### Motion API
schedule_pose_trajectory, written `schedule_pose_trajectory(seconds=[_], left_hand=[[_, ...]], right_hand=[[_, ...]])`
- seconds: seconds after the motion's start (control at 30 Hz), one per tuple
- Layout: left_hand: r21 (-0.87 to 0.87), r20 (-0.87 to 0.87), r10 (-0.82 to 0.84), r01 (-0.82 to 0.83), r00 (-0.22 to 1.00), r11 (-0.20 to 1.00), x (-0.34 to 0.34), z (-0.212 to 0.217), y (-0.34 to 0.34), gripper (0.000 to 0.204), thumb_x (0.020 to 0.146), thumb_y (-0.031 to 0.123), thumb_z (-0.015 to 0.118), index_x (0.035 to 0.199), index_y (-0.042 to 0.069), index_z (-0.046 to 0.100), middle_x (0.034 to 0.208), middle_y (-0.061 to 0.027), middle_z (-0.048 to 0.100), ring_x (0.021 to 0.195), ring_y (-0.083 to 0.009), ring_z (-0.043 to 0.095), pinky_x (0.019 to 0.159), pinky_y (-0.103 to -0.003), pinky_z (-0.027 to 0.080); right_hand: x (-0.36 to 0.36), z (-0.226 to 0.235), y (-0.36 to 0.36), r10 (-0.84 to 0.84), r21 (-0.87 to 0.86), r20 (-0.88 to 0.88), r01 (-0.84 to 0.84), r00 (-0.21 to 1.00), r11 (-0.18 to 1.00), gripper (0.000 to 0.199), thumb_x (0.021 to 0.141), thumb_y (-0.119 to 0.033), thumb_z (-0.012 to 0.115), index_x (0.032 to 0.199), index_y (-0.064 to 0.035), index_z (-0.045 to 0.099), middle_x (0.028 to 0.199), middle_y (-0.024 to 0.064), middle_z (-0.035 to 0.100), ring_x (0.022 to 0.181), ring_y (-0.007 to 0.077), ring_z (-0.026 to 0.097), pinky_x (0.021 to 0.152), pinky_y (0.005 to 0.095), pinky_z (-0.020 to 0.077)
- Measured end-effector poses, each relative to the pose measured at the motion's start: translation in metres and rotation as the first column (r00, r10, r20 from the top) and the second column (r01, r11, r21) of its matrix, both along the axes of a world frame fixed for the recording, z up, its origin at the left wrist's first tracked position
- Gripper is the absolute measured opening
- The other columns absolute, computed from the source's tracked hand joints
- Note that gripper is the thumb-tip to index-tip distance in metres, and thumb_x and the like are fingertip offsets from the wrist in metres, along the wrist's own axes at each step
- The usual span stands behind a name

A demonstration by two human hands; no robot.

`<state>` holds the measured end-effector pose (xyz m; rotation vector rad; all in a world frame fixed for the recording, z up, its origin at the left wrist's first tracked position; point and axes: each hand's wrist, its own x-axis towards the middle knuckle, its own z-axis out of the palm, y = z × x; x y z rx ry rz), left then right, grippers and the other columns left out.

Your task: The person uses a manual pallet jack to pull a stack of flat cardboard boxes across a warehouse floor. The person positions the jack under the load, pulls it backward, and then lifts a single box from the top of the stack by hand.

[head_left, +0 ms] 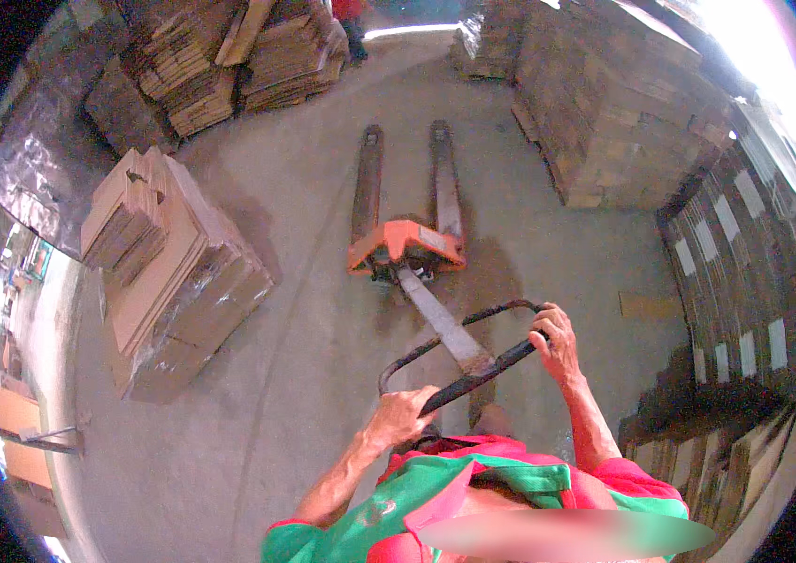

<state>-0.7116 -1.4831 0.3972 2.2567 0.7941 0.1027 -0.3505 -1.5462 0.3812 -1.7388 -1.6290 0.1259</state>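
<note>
An orange pallet jack (405, 246) stands on the floor ahead of me, its two long forks pointing away with no load on them. Its grey steering arm slants back toward me and ends in a black loop handle (479, 378). At the left end of the crossbar, my left hand (405, 416) is closed around the grip. My right hand (556, 338) wraps the right end of the same bar, near the bend of the loop. The undersides of both grips are hidden by my fingers.
Left stands a film-wrapped stack of flat cardboard (193, 272). More cardboard bundles (293, 61) lie at the far left. A tall carton stack (619, 113) rises at the far right, with a row of wrapped stacks (745, 272) nearer. Upright cardboard sheets (712, 460) lean at the lower right.
</note>
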Motion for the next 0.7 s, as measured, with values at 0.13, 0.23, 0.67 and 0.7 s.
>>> schedule_pose_trajectory(seconds=[0.13, 0.23, 0.67, 0.7], left_hand=[[0.161, 0.14, 0.121, -0.143, 0.983, 0.977, -0.01, 0.036, 0.011, 0.039, 0.076, 0.027, 0.077, 0.11, 0.01, 0.068, 0.1, -0.0112, 0.073, 0.088, -0.0347, 0.071, 0.078, -0.046, 0.056], [0.309, 0.208, 0.211, -0.269, 0.955, 0.912, -0.013, 0.093, 0.008, 0.037, 0.069, 0.021, 0.08, 0.103, 0.012, 0.07, 0.094, -0.0091, 0.072, 0.082, -0.0311, 0.071, 0.072, -0.041, 0.056], [0.495, 0.323, 0.423, -0.532, 0.847, 0.687, -0.094, 0.406, 0.014, 0.037, 0.068, 0.014, 0.085, 0.1, 0.008, 0.068, 0.065, -0.0017, 0.057, 0.058, -0.024, 0.059, 0.06, -0.038, 0.047], [0.534, 0.31, 0.42, -0.522, 0.853, 0.665, -0.102, 0.424, 0.024, 0.035, 0.074, 0.018, 0.085, 0.102, 0.007, 0.067, 0.063, -0.0013, 0.056, 0.056, -0.0231, 0.057, 0.059, -0.038, 0.045]], right_hand=[[0.005, 0.041, 0.025, 0.134, 0.0, 0.005, -0.134, 0.991, 0.991, 0.028, 0.088, -0.033, 0.07, 0.086, -0.0052, 0.064, 0.099, 0.0134, 0.065, 0.115, 0.0377, 0.06, 0.1, 0.0496, 0.046], [0.012, 0.104, 0.035, 0.218, 0.097, 0.027, -0.22, 0.976, 0.971, 0.031, 0.086, -0.036, 0.071, 0.085, -0.0057, 0.064, 0.095, 0.0134, 0.065, 0.11, 0.0367, 0.061, 0.097, 0.0496, 0.0475], [-0.064, 0.411, 0.083, 0.436, 0.196, -0.02, -0.424, 0.9, 0.884, 0.037, 0.083, -0.042, 0.073, 0.083, -0.0073, 0.06, 0.074, 0.0099, 0.057, 0.072, 0.0322, 0.059, 0.068, 0.0449, 0.0486], [-0.071, 0.427, 0.096, 0.441, 0.291, 0.017, -0.427, 0.897, 0.856, 0.039, 0.085, -0.045, 0.071, 0.081, -0.0076, 0.059, 0.071, 0.0085, 0.056, 0.066, 0.0301, 0.057, 0.061, 0.0429, 0.045]])
